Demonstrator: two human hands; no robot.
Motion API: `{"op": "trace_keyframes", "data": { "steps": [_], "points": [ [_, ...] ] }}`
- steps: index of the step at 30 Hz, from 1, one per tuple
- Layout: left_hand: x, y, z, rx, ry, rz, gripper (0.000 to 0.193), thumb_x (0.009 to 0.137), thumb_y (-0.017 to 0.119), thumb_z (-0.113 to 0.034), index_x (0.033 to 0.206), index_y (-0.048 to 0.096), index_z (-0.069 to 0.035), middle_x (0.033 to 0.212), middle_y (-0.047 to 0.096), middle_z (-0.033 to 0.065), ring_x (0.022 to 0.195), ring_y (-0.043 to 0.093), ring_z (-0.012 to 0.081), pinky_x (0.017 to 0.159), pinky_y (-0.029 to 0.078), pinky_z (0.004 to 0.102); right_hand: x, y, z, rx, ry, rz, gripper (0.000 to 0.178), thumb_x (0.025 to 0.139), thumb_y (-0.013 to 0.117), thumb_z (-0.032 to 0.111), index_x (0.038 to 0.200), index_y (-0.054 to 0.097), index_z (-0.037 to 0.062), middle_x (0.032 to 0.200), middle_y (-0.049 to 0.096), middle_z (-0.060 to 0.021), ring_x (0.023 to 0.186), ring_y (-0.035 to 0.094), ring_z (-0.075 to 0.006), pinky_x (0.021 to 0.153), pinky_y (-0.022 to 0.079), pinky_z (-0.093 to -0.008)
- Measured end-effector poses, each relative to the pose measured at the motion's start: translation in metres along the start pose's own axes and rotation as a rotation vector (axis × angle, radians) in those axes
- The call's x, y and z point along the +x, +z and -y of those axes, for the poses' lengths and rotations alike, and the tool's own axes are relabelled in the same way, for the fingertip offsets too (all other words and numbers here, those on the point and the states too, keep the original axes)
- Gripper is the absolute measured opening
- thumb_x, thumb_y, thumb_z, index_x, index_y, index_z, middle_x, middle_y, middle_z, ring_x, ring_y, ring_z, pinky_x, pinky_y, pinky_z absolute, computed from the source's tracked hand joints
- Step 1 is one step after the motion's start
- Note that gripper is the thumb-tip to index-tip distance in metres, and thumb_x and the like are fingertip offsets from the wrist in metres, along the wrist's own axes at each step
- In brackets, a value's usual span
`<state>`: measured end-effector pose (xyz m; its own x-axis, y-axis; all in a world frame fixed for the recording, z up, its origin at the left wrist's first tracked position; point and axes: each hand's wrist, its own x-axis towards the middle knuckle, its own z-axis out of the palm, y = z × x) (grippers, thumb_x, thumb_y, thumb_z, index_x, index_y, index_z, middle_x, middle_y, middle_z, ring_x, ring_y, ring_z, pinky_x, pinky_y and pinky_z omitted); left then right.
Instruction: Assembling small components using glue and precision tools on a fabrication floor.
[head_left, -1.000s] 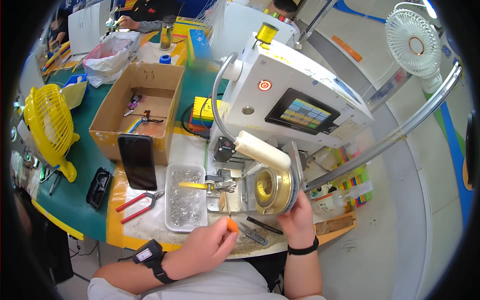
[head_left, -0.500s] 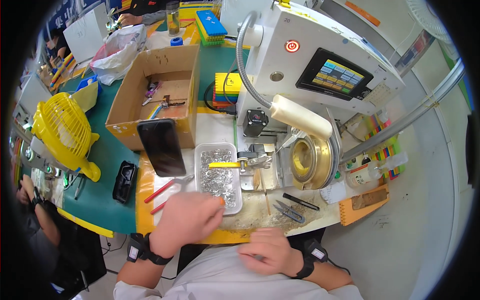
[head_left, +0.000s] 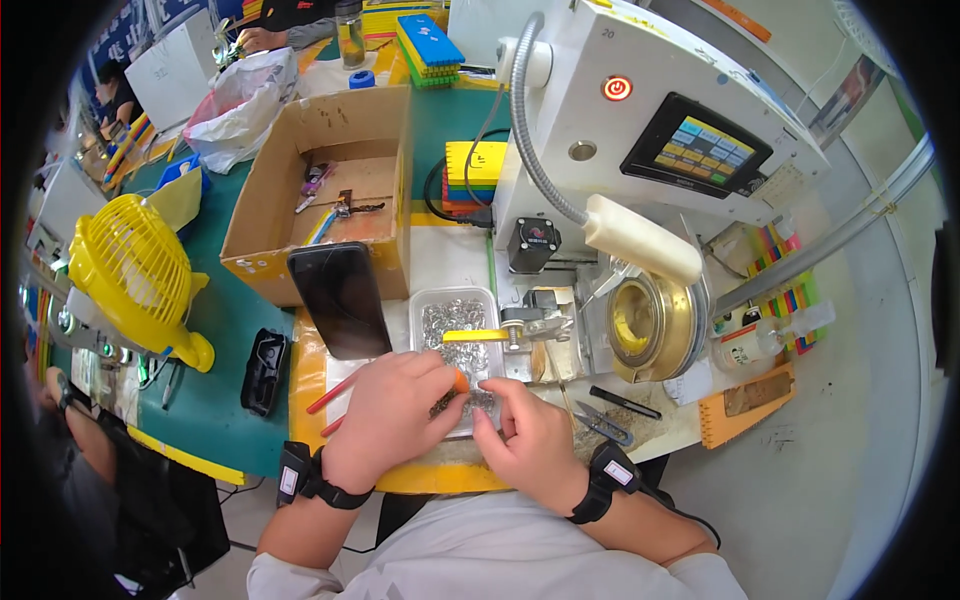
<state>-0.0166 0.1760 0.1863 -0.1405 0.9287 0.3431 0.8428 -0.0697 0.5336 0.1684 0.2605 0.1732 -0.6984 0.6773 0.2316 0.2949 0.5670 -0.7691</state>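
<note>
My left hand (head_left: 395, 415) is over the near left edge of a white plastic tray (head_left: 414, 312) filled with small shiny metal pieces (head_left: 468, 355). Its fingers are curled, with an orange cover (head_left: 460, 382) on one fingertip; whatever they pinch is hidden. Close by at the tray's near right corner, my right hand (head_left: 535, 445) has its thumb and forefinger apart, with nothing visible between them. Red-handled pliers (head_left: 332, 393) lie partly beneath my left hand. Across the tray reaches a yellow strip (head_left: 474, 336) attached to a small metal clamp (head_left: 535, 322) on a white machine (head_left: 560, 100).
A phone (head_left: 340, 300) leans against a cardboard box (head_left: 240, 235). Right of the tray lie thread snips (head_left: 605, 425) and a black pen-like tool (head_left: 625, 402), below a brass-coloured wire spool (head_left: 630, 330). A yellow fan (head_left: 135, 280) stands left. Another person's arm (head_left: 85, 425) shows at far left.
My right hand has moved up from the table's front edge to the tray, its fingers spreading. My left hand has stayed at the tray. The whole view has shifted slightly.
</note>
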Motion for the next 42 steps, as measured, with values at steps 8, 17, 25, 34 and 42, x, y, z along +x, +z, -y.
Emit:
{"op": "trace_keyframes", "data": {
  "steps": [8,17,25,34,42],
  "points": [
    [-0.002,0.004,0.000,-0.158,0.040,-0.054,0.017,0.079,0.082,-0.016,0.083,0.069,-0.008,0.072,0.059,0.0062,0.067,0.060,0.0276,0.063,0.041,0.0390,0.001,0.001,-0.007,0.070,0.023,-0.007,0.027,0.092,0.075,0.016,0.117,0.069,0.0079,0.061,0.054,-0.0052,0.048,0.054,-0.0208,0.049,0.043,-0.0362],
    [-0.002,0.004,-0.002,-0.152,0.007,-0.025,0.016,0.080,0.081,-0.016,0.085,0.069,-0.008,0.071,0.059,0.0052,0.063,0.057,0.0255,0.064,0.039,0.0375,-0.002,0.003,-0.014,0.207,0.023,-0.073,0.010,0.094,0.073,0.009,0.103,0.069,0.0059,0.055,0.047,-0.0023,0.046,0.046,-0.0135,0.047,0.036,-0.0319],
    [0.000,0.002,-0.004,-0.183,-0.074,0.016,0.014,0.086,0.077,-0.017,0.089,0.067,-0.009,0.075,0.063,0.0055,0.070,0.062,0.0289,0.068,0.043,0.0403,-0.001,0.002,-0.015,0.243,0.068,-0.121,0.008,0.095,0.072,0.008,0.101,0.068,0.0060,0.054,0.046,-0.0016,0.046,0.044,-0.0130,0.047,0.035,-0.0325],
    [0.000,0.001,-0.007,-0.199,-0.039,0.026,0.012,0.086,0.077,-0.017,0.090,0.069,-0.010,0.074,0.063,0.0048,0.068,0.063,0.0267,0.067,0.042,0.0392,0.001,-0.004,-0.005,0.219,0.010,-0.063,0.022,0.092,0.074,0.011,0.113,0.068,0.0062,0.064,0.056,-0.0041,0.052,0.056,-0.0171,0.051,0.046,-0.0319],
    [0.000,0.002,-0.006,-0.180,-0.014,0.042,0.012,0.087,0.078,-0.017,0.091,0.070,-0.009,0.074,0.064,0.0061,0.070,0.064,0.0278,0.068,0.043,0.0392,0.000,-0.004,-0.011,0.260,0.005,-0.058,0.020,0.092,0.075,0.011,0.111,0.069,0.0060,0.068,0.061,-0.0053,0.055,0.059,-0.0173,0.052,0.047,-0.0315]
  ]
}}
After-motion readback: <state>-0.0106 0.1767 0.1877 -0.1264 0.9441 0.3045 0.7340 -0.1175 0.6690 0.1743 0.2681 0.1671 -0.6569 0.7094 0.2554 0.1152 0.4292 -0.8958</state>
